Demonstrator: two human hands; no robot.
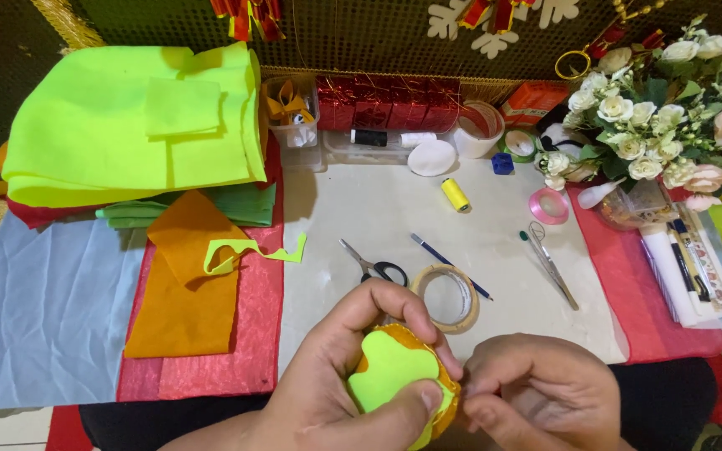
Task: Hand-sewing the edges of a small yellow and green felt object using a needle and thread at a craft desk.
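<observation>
Pinching a small felt piece [399,367], neon green over orange, the left hand [344,380] is closing thumb and fingers around it low in the view. The right hand [536,388] is curling shut against its right edge. Just beyond are lying a tape roll [447,298], scissors [373,266] and a blue pencil [450,266].

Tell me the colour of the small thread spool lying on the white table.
Yellow; the small thread spool shows best in the head view.
</observation>
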